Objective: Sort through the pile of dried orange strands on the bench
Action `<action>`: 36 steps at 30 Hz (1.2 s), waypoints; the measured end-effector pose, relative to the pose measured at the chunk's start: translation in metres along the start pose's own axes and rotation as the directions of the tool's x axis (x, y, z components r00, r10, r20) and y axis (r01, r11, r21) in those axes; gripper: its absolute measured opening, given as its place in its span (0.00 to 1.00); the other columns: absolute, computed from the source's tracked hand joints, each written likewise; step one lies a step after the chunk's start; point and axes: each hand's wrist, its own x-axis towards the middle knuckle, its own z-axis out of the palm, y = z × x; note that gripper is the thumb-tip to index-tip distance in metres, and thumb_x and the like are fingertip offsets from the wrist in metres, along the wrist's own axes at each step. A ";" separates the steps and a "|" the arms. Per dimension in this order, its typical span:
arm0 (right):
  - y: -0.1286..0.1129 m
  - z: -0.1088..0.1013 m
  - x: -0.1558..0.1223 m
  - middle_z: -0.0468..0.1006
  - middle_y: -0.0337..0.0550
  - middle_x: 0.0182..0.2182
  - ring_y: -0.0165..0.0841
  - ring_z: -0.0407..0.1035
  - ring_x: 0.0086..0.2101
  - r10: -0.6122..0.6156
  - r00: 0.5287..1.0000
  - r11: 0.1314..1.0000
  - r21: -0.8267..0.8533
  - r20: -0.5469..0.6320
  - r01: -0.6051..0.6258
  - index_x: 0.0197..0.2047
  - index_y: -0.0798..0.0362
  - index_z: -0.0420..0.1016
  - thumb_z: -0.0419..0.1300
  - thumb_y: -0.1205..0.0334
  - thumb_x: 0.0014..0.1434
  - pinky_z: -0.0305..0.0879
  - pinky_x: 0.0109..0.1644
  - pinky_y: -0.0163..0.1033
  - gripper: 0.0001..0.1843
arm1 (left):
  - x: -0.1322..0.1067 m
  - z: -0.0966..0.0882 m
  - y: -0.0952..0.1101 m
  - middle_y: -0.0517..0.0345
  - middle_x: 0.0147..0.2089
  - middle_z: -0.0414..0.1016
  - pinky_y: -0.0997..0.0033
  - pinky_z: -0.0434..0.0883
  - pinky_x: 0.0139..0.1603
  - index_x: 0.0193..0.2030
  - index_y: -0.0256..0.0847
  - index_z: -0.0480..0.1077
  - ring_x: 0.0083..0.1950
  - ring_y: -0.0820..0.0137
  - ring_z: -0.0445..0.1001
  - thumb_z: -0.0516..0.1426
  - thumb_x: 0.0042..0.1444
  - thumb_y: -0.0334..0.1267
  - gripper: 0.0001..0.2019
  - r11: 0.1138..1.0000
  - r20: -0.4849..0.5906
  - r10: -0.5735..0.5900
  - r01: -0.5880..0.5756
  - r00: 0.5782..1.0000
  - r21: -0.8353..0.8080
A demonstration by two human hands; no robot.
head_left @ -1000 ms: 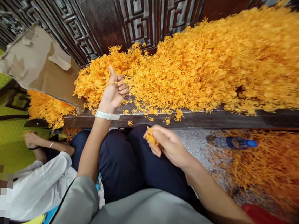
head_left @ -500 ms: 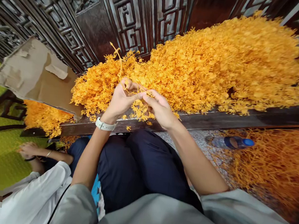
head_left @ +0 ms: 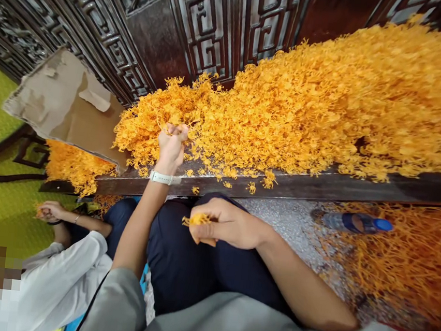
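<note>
My right hand (head_left: 225, 223) is over my lap, thumb and fingers closed on small orange spidery pieces (head_left: 198, 219) with thin curling arms. My left hand (head_left: 172, 145), with a pale watch strap at the wrist, is closed in a fist at the front edge of a long heap of similar orange pieces (head_left: 288, 115). Thin orange bits show by its fingers, but what it grips is hidden. The heap lies on a dark wooden bench (head_left: 304, 184). A few loose pieces (head_left: 269, 179) lie along the bench's front edge.
A torn cardboard box (head_left: 91, 127) stands left of the heap, with more orange pieces beside it. A plastic bottle (head_left: 355, 223) lies on the floor near a tangle of orange strands (head_left: 410, 262). Another person's hand (head_left: 50, 211) works at the left. Carved dark panels (head_left: 157, 50) rise behind.
My hands have moved apart. The right has drawn back over my lap with orange pieces in it; the left has curled into a fist, and the long strand above it no longer shows.
</note>
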 end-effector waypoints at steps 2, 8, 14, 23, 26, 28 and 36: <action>-0.009 -0.001 -0.010 0.68 0.34 0.20 0.24 0.60 0.21 -0.054 0.991 0.997 -0.056 -0.119 0.048 0.32 0.57 0.75 0.67 0.43 0.66 0.54 0.26 0.33 0.25 | -0.001 -0.003 0.001 0.62 0.32 0.73 0.78 0.67 0.34 0.31 0.44 0.53 0.35 0.75 0.75 0.65 0.45 0.18 0.24 0.999 0.017 -0.048 0.048 0.999 0.002; -0.045 -0.050 -0.016 0.66 0.36 0.17 0.24 0.57 0.19 -0.123 0.951 0.938 -0.347 -0.285 0.018 0.23 0.54 0.69 0.66 0.36 0.65 0.50 0.24 0.35 0.32 | -0.013 0.007 0.007 0.66 0.27 0.66 0.76 0.72 0.42 0.30 0.43 0.57 0.37 0.74 0.77 0.69 0.47 0.21 0.23 1.000 0.167 -0.013 0.013 0.986 0.001; -0.042 -0.123 0.013 0.72 0.41 0.29 0.30 0.62 0.24 -0.341 0.628 0.915 -0.400 -0.699 0.051 0.50 0.48 0.74 0.43 0.19 0.65 0.59 0.27 0.38 0.42 | -0.018 0.014 0.012 0.64 0.27 0.66 0.74 0.72 0.41 0.29 0.43 0.57 0.39 0.72 0.77 0.69 0.48 0.23 0.23 0.998 0.252 0.045 -0.054 0.967 0.029; 0.013 -0.091 0.038 0.67 0.36 0.27 0.32 0.62 0.29 -0.565 0.651 0.612 -0.787 -0.507 -0.081 0.41 0.50 0.71 0.60 0.50 0.71 0.58 0.37 0.41 0.13 | -0.028 0.020 0.006 0.68 0.26 0.65 0.76 0.69 0.36 0.29 0.42 0.54 0.30 0.77 0.70 0.71 0.43 0.23 0.26 0.988 0.347 -0.063 0.009 0.936 0.157; 0.012 -0.059 0.030 0.71 0.41 0.28 0.34 0.63 0.30 -0.626 0.680 0.441 -0.893 -0.382 -0.096 0.36 0.51 0.70 0.55 0.60 0.73 0.57 0.39 0.42 0.12 | -0.021 0.016 -0.001 0.69 0.26 0.61 0.76 0.69 0.35 0.30 0.43 0.52 0.30 0.77 0.69 0.64 0.42 0.18 0.24 0.993 0.236 -0.094 0.076 0.967 0.086; 0.008 -0.032 0.020 0.75 0.44 0.30 0.35 0.67 0.33 -0.572 0.791 0.413 -0.909 -0.218 0.049 0.35 0.52 0.72 0.54 0.64 0.73 0.59 0.39 0.42 0.13 | -0.015 0.011 -0.005 0.68 0.26 0.63 0.77 0.68 0.32 0.30 0.44 0.51 0.29 0.77 0.69 0.62 0.43 0.17 0.24 0.997 0.160 -0.075 0.069 0.984 0.045; -0.036 -0.061 -0.002 0.79 0.44 0.36 0.32 0.68 0.29 -0.337 0.693 0.935 -0.311 -0.638 0.169 0.54 0.48 0.76 0.60 0.35 0.67 0.66 0.32 0.40 0.27 | -0.022 0.007 0.008 0.65 0.29 0.71 0.71 0.74 0.35 0.33 0.45 0.56 0.31 0.74 0.75 0.77 0.45 0.34 0.29 0.991 0.398 -0.112 0.074 0.911 0.108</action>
